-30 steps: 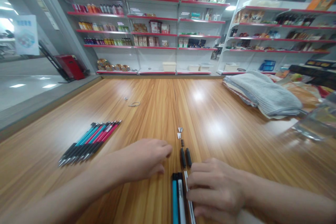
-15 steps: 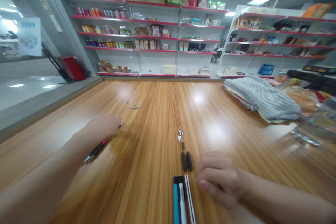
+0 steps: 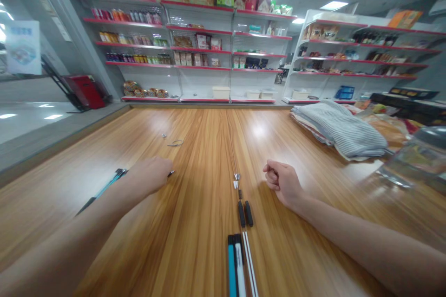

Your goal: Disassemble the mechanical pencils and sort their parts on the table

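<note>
My left hand (image 3: 156,174) is closed low over the left part of the table, around a pen. Only the pen's dark tip (image 3: 170,173) shows past my fingers. My right hand (image 3: 283,181) hovers as a loose fist right of the middle, with nothing visible in it. Between the hands lie small silver cone tips (image 3: 237,177), white pieces (image 3: 236,184), a dark brown piece (image 3: 240,194) and two black grips (image 3: 245,214). Nearer to me are a blue barrel (image 3: 232,264), a white barrel (image 3: 240,264) and two thin white refills (image 3: 250,264).
Blue and black pens (image 3: 108,185) lie beyond my left forearm. A thin ring (image 3: 175,143) and a tiny silver piece (image 3: 164,135) rest farther back. On the right are folded striped cloth (image 3: 344,125) and a clear jar (image 3: 404,162). Stocked shelves (image 3: 202,51) stand behind the table (image 3: 195,241).
My left hand has shifted a little right and nearer, and pens now show behind the forearm. My right hand has moved away from me, off from beside the black grips.
</note>
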The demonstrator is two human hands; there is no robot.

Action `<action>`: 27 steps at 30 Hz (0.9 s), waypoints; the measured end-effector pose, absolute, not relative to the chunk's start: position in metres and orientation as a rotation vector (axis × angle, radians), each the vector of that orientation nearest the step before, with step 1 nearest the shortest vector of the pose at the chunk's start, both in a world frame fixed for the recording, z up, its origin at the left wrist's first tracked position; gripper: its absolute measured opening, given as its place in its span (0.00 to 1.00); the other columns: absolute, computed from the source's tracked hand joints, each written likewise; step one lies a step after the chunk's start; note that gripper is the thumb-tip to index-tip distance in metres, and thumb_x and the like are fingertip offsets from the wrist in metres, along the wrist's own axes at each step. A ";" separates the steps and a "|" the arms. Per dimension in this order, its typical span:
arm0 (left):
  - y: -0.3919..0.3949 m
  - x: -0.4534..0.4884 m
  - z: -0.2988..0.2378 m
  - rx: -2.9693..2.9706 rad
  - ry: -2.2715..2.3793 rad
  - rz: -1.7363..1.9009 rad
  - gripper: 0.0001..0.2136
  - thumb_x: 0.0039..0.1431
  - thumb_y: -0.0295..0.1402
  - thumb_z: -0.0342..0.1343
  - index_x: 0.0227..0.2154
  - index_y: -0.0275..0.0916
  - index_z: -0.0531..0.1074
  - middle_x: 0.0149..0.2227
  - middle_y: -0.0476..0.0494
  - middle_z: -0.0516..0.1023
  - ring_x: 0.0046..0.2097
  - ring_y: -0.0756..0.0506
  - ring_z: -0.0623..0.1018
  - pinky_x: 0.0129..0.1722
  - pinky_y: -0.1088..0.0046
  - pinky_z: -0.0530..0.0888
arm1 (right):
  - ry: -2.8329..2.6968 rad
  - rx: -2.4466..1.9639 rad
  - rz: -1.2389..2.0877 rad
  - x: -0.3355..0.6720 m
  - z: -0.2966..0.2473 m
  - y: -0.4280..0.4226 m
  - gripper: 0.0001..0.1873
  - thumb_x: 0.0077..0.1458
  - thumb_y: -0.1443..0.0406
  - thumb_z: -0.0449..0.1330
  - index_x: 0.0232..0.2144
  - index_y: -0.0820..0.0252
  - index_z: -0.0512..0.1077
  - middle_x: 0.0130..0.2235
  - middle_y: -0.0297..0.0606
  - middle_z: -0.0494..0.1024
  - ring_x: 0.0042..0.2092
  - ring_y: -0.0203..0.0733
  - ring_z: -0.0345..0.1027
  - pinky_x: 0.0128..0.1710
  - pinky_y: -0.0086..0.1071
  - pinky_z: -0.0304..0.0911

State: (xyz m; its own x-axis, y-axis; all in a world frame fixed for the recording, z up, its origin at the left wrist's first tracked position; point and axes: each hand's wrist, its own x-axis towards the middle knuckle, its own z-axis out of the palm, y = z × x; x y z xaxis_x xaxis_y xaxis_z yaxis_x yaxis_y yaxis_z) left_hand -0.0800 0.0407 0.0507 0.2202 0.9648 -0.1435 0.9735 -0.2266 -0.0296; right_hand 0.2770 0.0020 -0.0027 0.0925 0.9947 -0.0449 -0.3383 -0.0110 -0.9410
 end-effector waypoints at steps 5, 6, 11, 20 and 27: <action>0.044 -0.073 0.049 2.519 1.884 -0.307 0.09 0.49 0.23 0.47 0.29 0.34 0.72 0.31 0.31 0.77 0.33 0.38 0.77 0.29 0.68 0.65 | -0.857 -1.050 1.196 0.265 -0.004 0.017 0.13 0.47 0.61 0.62 0.19 0.63 0.67 0.13 0.22 0.50 0.16 0.25 0.37 0.14 0.24 0.33; 0.045 -0.073 0.049 2.530 1.882 -0.303 0.09 0.50 0.24 0.47 0.31 0.34 0.72 0.31 0.32 0.77 0.33 0.38 0.77 0.29 0.68 0.65 | -0.859 -1.049 1.182 0.264 -0.005 0.020 0.13 0.47 0.61 0.61 0.19 0.63 0.66 0.13 0.22 0.50 0.16 0.25 0.37 0.14 0.24 0.33; 0.038 -0.058 0.064 2.571 1.818 -0.084 0.07 0.51 0.28 0.50 0.30 0.34 0.72 0.31 0.37 0.77 0.32 0.42 0.76 0.30 0.70 0.66 | -0.907 -1.014 1.197 0.265 -0.006 0.028 0.14 0.50 0.59 0.60 0.20 0.63 0.67 0.14 0.23 0.52 0.16 0.25 0.38 0.14 0.24 0.34; 0.002 -0.008 0.096 1.838 1.093 1.072 0.12 0.57 0.38 0.57 0.39 0.34 0.70 0.25 0.48 0.74 0.27 0.49 0.75 0.30 0.73 0.72 | -1.350 -0.987 1.134 0.259 0.000 0.009 0.16 0.55 0.55 0.58 0.32 0.64 0.74 0.26 0.33 0.69 0.21 0.27 0.51 0.18 0.25 0.42; 0.025 -0.001 0.019 1.172 0.800 1.255 0.10 0.52 0.33 0.63 0.34 0.33 0.71 0.31 0.43 0.78 0.34 0.48 0.79 0.39 0.72 0.76 | -1.738 -0.984 0.922 0.254 0.010 -0.005 0.17 0.61 0.55 0.53 0.38 0.62 0.74 0.32 0.37 0.74 0.34 0.36 0.65 0.33 0.28 0.58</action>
